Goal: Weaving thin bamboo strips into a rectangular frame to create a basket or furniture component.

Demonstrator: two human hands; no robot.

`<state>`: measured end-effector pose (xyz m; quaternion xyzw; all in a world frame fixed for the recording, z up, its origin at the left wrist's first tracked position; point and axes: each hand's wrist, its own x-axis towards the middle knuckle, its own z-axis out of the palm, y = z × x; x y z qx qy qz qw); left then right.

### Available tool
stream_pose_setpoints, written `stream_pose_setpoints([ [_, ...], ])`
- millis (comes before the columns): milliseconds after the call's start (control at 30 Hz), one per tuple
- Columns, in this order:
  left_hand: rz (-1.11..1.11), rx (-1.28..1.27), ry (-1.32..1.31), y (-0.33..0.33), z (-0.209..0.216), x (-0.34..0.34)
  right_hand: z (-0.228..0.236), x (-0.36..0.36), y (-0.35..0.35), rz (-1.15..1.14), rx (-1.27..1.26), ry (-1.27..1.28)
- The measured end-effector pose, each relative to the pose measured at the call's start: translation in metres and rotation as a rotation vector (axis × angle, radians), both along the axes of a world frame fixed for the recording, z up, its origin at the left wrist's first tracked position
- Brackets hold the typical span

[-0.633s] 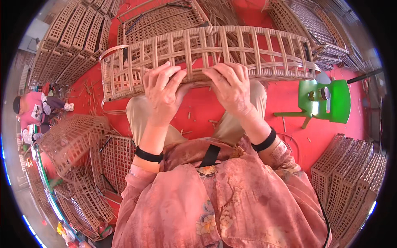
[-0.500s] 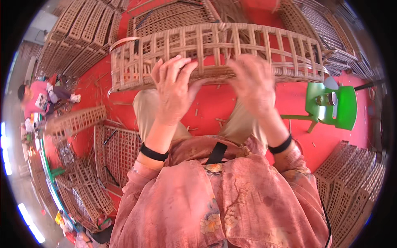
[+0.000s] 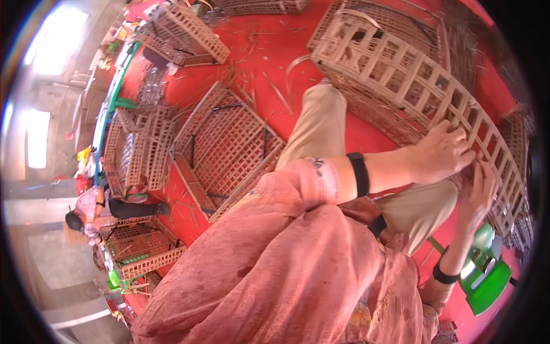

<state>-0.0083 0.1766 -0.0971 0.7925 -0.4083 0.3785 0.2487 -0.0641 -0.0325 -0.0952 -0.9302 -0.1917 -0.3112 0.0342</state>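
A long tan wicker basket (image 3: 372, 102) of woven flat strips stands across my knees, its openwork side slanting down toward the right. My left hand (image 3: 440, 150) reaches across to its right part, fingers curled against the woven edge. Close beside it, my right hand (image 3: 478, 192) is at the same edge near the basket's right end, its fingers bent together on the weave. Exactly which strip the fingertips hold is hidden. At the basket's left end a loose strip (image 3: 291, 69) curls out over the floor.
A green plastic chair (image 3: 490, 286) with a jar on it stands beside my right arm. Another open basket (image 3: 226, 152) lies left of my knee, with more baskets (image 3: 146, 152) beyond. A person (image 3: 89, 209) sits at the far left. Strip scraps litter the red floor.
My view has swung round to the left. Both hands have moved from the basket's middle toward its right end, and the fingers, loosely spread before, are now curled at the edge.
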Motion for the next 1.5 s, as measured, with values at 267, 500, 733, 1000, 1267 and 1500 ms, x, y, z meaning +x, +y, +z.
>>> stream_pose_setpoints([
  [267,-0.157,0.057,-0.003,0.044,0.019,0.05,0.015,0.026,0.069,-0.082,0.11,-0.175],
  [500,-0.241,0.155,0.203,0.047,0.027,0.034,0.046,-0.005,0.059,-0.187,0.228,-0.033],
  [733,-0.109,0.149,0.211,0.031,0.024,0.013,0.042,-0.04,-0.01,-0.206,0.138,0.091],
  [1000,-0.236,0.131,0.205,-0.019,0.046,-0.006,0.05,-0.045,-0.022,-0.285,0.19,0.071],
  [1267,-0.283,0.188,0.203,-0.052,0.027,-0.003,0.042,-0.043,-0.036,-0.2,0.214,0.089],
  [1500,-0.336,0.13,0.105,-0.047,0.019,-0.003,0.015,-0.056,-0.031,-0.259,0.211,-0.105],
])
